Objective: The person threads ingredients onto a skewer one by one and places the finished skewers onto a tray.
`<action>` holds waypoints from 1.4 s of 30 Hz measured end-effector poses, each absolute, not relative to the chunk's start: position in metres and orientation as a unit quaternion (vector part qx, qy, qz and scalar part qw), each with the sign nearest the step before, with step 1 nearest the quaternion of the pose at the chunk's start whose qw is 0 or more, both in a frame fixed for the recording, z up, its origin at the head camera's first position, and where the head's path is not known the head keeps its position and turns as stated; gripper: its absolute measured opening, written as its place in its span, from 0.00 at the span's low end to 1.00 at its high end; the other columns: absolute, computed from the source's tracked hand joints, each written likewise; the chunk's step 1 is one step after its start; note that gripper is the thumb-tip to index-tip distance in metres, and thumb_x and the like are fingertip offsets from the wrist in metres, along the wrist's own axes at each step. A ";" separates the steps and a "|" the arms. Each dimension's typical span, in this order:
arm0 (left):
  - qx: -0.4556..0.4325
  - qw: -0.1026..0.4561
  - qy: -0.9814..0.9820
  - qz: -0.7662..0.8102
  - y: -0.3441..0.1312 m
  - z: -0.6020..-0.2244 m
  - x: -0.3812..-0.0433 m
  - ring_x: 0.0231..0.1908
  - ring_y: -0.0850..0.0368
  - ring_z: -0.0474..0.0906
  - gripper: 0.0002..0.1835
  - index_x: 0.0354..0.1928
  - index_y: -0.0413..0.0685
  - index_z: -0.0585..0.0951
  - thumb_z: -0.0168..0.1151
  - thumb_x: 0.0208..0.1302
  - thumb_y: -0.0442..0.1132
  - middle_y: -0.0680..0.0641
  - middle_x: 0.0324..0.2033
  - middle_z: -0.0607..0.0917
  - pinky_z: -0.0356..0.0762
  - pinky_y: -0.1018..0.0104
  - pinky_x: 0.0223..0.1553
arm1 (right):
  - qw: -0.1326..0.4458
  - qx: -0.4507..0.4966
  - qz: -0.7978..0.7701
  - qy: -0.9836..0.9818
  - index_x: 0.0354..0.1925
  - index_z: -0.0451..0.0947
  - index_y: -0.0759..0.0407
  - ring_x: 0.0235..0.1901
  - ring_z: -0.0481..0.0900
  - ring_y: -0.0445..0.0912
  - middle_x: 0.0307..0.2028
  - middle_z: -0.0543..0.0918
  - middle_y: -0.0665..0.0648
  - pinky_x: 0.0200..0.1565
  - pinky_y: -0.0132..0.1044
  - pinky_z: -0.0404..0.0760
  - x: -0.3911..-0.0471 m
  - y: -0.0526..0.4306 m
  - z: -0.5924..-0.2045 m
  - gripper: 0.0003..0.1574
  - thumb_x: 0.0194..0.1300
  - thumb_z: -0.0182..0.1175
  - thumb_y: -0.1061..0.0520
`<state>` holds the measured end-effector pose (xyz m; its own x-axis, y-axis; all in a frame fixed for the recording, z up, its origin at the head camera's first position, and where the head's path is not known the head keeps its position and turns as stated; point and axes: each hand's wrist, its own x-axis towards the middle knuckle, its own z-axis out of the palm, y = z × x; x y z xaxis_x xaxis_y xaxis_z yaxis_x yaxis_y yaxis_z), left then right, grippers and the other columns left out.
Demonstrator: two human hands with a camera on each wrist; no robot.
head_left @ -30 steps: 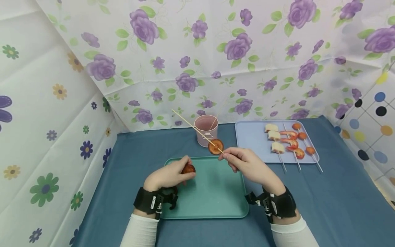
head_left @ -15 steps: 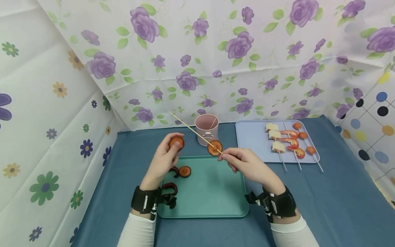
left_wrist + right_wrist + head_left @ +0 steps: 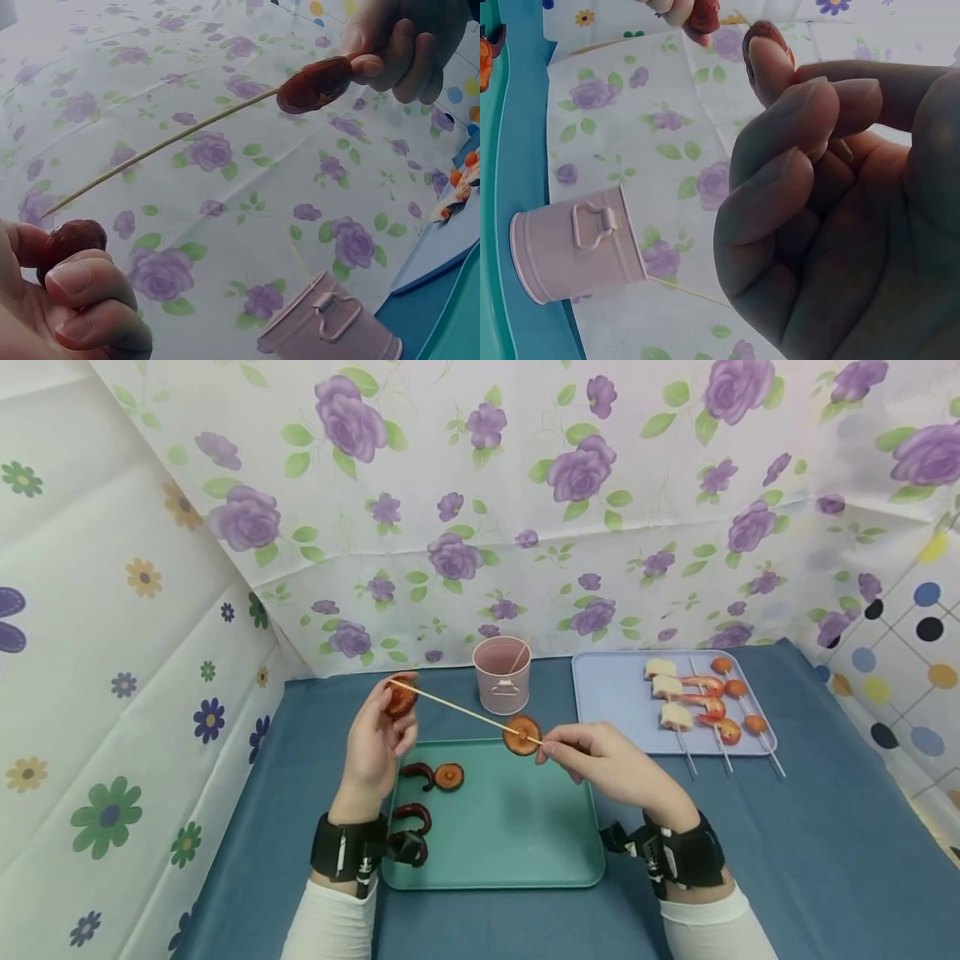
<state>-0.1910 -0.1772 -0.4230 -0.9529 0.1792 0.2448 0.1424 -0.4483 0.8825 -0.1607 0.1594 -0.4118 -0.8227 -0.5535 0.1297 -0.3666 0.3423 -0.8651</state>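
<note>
In the head view my right hand [image 3: 611,762] pinches the blunt end of a thin wooden skewer [image 3: 459,707]. A brown shiitake mushroom cap [image 3: 514,743] is threaded on that skewer close to my fingertips. My left hand [image 3: 366,758] holds a second shiitake cap [image 3: 402,702] between thumb and fingers, its underside facing the skewer. In the left wrist view the skewer's pointed tip [image 3: 49,214] is just above the held cap [image 3: 73,244], with a small gap showing. Below, a green tray [image 3: 517,835] bears another mushroom [image 3: 449,777] and several dark curved pieces [image 3: 415,812].
A pink bucket [image 3: 503,685] behind the green tray has a thin stick leaning in it. At the right, a pale blue tray [image 3: 611,714] carries loaded skewers with white chunks [image 3: 677,717], shrimp [image 3: 712,707] and orange balls [image 3: 754,724]. Flowered cloth hangs behind.
My left hand has lifted a mushroom from the green tray, moved up and left, and turned it toward the skewer. The skewer has tilted flatter, its tip now at that mushroom.
</note>
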 end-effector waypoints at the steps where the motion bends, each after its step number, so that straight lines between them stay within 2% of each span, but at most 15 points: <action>1: 0.151 0.007 0.525 0.838 -0.178 -0.423 -0.191 0.22 0.58 0.50 0.22 0.70 0.41 0.71 0.34 0.91 0.45 0.52 0.29 0.60 0.51 0.63 0.21 | 0.095 -0.285 -0.497 0.814 0.47 0.89 0.46 0.20 0.73 0.52 0.20 0.73 0.48 0.26 0.37 0.72 -0.161 0.160 -0.411 0.15 0.86 0.54 0.53; 4: 0.146 -0.006 0.522 0.840 -0.179 -0.422 -0.191 0.20 0.60 0.53 0.22 0.70 0.42 0.72 0.36 0.91 0.46 0.52 0.29 0.61 0.55 0.66 0.20 | 0.096 -0.292 -0.493 0.814 0.47 0.89 0.47 0.19 0.72 0.47 0.19 0.73 0.47 0.25 0.37 0.72 -0.162 0.161 -0.410 0.15 0.86 0.55 0.53; 8: 0.144 -0.021 0.511 0.847 -0.182 -0.421 -0.190 0.19 0.60 0.55 0.20 0.68 0.45 0.73 0.37 0.91 0.47 0.51 0.29 0.60 0.54 0.64 0.21 | 0.089 -0.295 -0.490 0.815 0.46 0.89 0.48 0.19 0.72 0.46 0.19 0.72 0.47 0.25 0.37 0.71 -0.163 0.162 -0.411 0.16 0.86 0.55 0.54; 19: 0.141 -0.042 0.528 0.837 -0.186 -0.424 -0.188 0.18 0.60 0.55 0.22 0.69 0.46 0.76 0.39 0.90 0.48 0.52 0.29 0.60 0.54 0.63 0.22 | 0.084 -0.297 -0.493 0.813 0.43 0.90 0.47 0.17 0.71 0.44 0.17 0.71 0.46 0.23 0.36 0.69 -0.159 0.160 -0.417 0.16 0.85 0.56 0.55; 29: 0.123 -0.061 0.547 0.826 -0.185 -0.424 -0.190 0.18 0.61 0.54 0.25 0.71 0.37 0.73 0.42 0.90 0.49 0.53 0.27 0.61 0.58 0.68 0.19 | 0.097 -0.300 -0.480 0.819 0.43 0.89 0.48 0.17 0.70 0.43 0.16 0.69 0.45 0.24 0.36 0.71 -0.162 0.161 -0.417 0.17 0.86 0.55 0.54; 35: 0.122 -0.059 0.580 0.804 -0.182 -0.425 -0.191 0.19 0.62 0.54 0.25 0.70 0.38 0.74 0.45 0.89 0.51 0.52 0.29 0.63 0.61 0.71 0.19 | 0.095 -0.299 -0.481 0.818 0.43 0.90 0.48 0.17 0.71 0.44 0.16 0.69 0.45 0.24 0.37 0.71 -0.161 0.161 -0.416 0.16 0.86 0.55 0.54; 39: 0.142 -0.046 0.572 0.806 -0.178 -0.425 -0.190 0.21 0.60 0.53 0.24 0.69 0.41 0.75 0.43 0.90 0.51 0.52 0.30 0.64 0.61 0.71 0.20 | 0.097 -0.293 -0.479 0.822 0.44 0.90 0.47 0.17 0.71 0.44 0.17 0.70 0.46 0.24 0.37 0.72 -0.161 0.159 -0.416 0.16 0.86 0.55 0.52; 42: 0.154 -0.031 0.566 0.809 -0.173 -0.425 -0.188 0.21 0.59 0.52 0.24 0.70 0.39 0.73 0.41 0.90 0.50 0.52 0.30 0.63 0.60 0.70 0.21 | 0.101 -0.292 -0.477 0.823 0.45 0.90 0.47 0.17 0.70 0.44 0.17 0.69 0.46 0.24 0.37 0.72 -0.161 0.157 -0.416 0.16 0.86 0.55 0.51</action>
<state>-0.1879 -0.1730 -0.4248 -0.9504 0.1241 0.2853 0.2253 -0.3576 0.9063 -0.1608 0.1573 -0.4160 -0.8090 -0.5768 0.1128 -0.3848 0.3748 -0.8435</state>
